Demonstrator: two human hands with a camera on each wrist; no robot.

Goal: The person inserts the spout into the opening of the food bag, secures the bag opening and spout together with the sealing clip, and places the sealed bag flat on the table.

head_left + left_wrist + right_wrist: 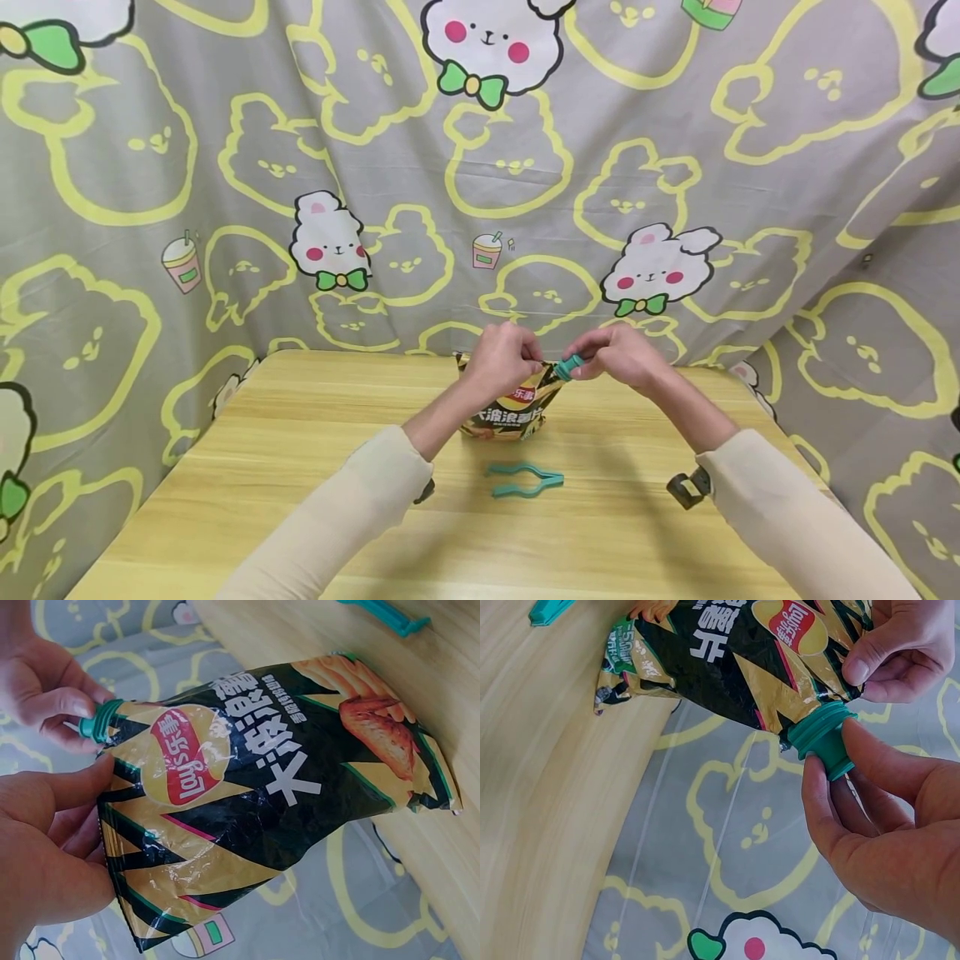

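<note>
— Where's my bag, and what have I got hold of?

— Your chip bag [247,769] stands upright on the far part of the surface [600,521], near the middle. Your left hand [498,354] pinches its top edge between thumb and fingers. Your right hand [618,354] grips the green fitting [826,735] at the bag's upper right corner.

— How far along does that put me?

— Partway, I'd judge. You have the fitting up at the corner, where the bag narrows toward it. Your fingers hide part of it, so I can't fairly say whether it is fully seated. Securing it, if needed, and letting go of both seem to be what's left.

— And the tongs?

— Your teal tongs [553,480] lie spread on the near side of the bag, with neither hand on them.
</note>
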